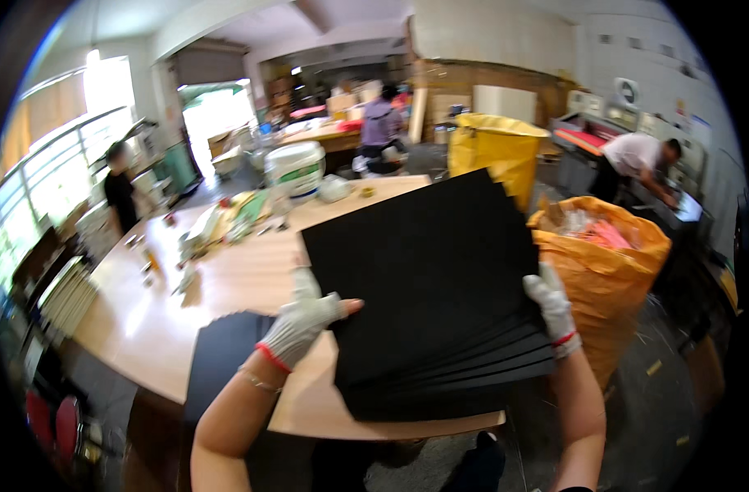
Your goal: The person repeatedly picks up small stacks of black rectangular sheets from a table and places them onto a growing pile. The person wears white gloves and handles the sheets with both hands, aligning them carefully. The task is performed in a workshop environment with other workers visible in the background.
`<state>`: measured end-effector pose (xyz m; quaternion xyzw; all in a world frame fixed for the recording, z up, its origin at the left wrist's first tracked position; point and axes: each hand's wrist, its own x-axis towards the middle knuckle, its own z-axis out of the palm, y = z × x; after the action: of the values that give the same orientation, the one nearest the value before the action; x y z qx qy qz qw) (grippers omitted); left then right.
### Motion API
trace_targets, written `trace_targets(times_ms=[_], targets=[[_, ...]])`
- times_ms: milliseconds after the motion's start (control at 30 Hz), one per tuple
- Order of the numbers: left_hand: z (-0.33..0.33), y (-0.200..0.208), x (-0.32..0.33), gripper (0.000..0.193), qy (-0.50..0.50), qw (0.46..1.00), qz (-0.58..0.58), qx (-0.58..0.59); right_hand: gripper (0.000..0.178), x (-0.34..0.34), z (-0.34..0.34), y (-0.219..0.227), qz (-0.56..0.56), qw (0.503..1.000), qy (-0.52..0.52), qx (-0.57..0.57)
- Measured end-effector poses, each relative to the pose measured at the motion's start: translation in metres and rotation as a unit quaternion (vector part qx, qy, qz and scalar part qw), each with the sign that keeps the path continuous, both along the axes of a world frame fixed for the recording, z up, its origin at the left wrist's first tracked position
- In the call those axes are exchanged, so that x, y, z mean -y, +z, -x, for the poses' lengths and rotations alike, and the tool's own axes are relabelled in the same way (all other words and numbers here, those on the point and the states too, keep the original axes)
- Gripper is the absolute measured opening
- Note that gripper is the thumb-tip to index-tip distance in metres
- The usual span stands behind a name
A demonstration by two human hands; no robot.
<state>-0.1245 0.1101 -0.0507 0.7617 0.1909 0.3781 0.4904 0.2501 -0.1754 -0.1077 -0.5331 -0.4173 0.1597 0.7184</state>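
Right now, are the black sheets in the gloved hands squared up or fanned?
Fanned: the black sheets show staggered lower-right edges between the gloved left hand and right hand.

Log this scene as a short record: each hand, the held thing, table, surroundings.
Left hand: gloved, gripping black sheets by the left edge
Right hand: gloved, gripping the right edge
Sheets: fanned at lower right
Table: black stack at near edge, white bucket at far side
Right of table: orange bag; yellow bag farther back
Others: three people in background

Pale wooden table (256, 283); on it, black sheets (220, 348); a white bucket (295, 166)
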Motion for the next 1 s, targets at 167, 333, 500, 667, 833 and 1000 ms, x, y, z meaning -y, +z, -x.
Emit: trace_targets(times_ms=[167, 333, 500, 667, 833, 1000], targets=[[0.024, 0.003, 0.036, 0.025, -0.149, 0.872, 0.466, 0.016, 0.040, -0.014, 0.014, 0.005, -0.014, 1.000, 0.011, -0.022], [0.052, -0.013, 0.060, 0.020, -0.126, 0.853, 0.499, 0.090, 0.031, -0.015, 0.051, 0.064, 0.139, 0.978, 0.152, -0.020], [0.128, -0.041, 0.072, 0.007, 0.003, 0.846, 0.508, 0.162, 0.040, -0.031, 0.038, 0.063, 0.258, 0.963, 0.049, -0.051], [0.227, -0.062, 0.087, 0.021, 0.124, 0.818, 0.475, 0.299, 0.043, -0.026, 0.044, 0.065, 0.263, 0.964, 0.015, -0.012], [0.293, -0.140, 0.051, 0.031, 0.208, 0.804, 0.389, 0.398, 0.044, -0.031, 0.065, 0.070, 0.251, 0.968, -0.013, 0.003], [0.312, -0.215, -0.010, 0.031, 0.255, 0.772, 0.402, 0.422, 0.046, -0.032, 0.066, 0.072, 0.251, 0.968, -0.021, 0.021]])
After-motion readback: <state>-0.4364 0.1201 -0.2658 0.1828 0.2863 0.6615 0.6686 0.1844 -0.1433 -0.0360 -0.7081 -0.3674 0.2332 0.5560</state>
